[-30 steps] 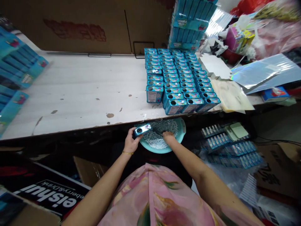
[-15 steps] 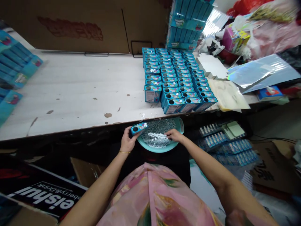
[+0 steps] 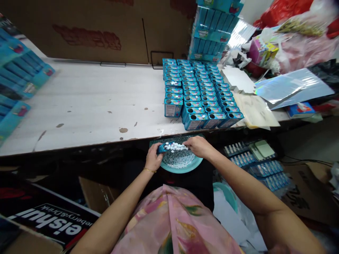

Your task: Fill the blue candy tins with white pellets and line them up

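Note:
My left hand (image 3: 153, 158) grips a small blue tin (image 3: 162, 147) over a teal bowl (image 3: 182, 168) on my lap, below the table edge. White candy tablets (image 3: 178, 146) are heaped on top of the tin. My right hand (image 3: 197, 145) rests curled against the tin's right end, its fingers pressed on the tablets. The bowl holds many more small pale tablets (image 3: 180, 159). On the white table (image 3: 92, 102) above stand several rows of matching blue tins (image 3: 198, 93), most with a round hole on top.
A tall stack of blue boxes (image 3: 212, 28) stands behind the tins. More blue packs (image 3: 18, 77) lie at the table's left. Holographic sheets (image 3: 291, 86), paper and bags crowd the right. Packed trays (image 3: 262, 165) and cardboard boxes (image 3: 50, 218) sit on the floor.
My right hand rose out of the bowl with tablets and came onto the tin. The tin now lies level with a heap of tablets on top.

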### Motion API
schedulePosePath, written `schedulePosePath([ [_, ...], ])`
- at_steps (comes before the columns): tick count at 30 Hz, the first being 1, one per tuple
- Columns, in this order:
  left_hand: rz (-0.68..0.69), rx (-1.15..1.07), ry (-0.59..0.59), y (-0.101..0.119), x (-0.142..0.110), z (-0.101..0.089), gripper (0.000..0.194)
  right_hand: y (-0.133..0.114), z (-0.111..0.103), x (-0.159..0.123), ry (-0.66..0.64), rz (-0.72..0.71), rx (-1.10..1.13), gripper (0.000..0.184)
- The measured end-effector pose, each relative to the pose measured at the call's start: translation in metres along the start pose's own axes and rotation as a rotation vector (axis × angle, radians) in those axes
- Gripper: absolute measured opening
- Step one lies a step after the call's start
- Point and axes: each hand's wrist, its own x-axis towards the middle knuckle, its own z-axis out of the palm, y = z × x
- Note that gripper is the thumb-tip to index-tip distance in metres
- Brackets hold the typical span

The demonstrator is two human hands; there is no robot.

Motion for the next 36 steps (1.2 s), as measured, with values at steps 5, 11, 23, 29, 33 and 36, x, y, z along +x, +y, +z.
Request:
schedulePosePath([
  [5,0.007,-0.003,-0.002,0.001,-0.002,0.002,0.031,-0.032,-0.018,0.003,-0.096,0.066,-0.253,0.027],
  [11,-0.003,-0.030,0.014,-0.003,-0.002,-0.001,0.032,-0.031,-0.027,-0.005,-0.055,0.053,-0.294,0.028],
  [23,-0.041,-0.105,0.056,-0.015,-0.012,-0.015,0.032,0.040,0.122,0.032,-0.100,0.347,-0.070,0.036],
  [29,-0.045,-0.123,0.064,-0.017,-0.011,-0.015,0.032,0.028,0.156,0.044,-0.170,0.237,0.054,0.032],
  [33,-0.087,-0.139,0.091,-0.020,-0.009,-0.015,0.035,0.047,0.152,0.046,-0.242,0.202,0.213,0.030],
  [36,-0.107,-0.144,0.113,-0.021,-0.009,-0.017,0.036,0.057,0.146,0.043,-0.253,0.198,0.335,0.035],
])
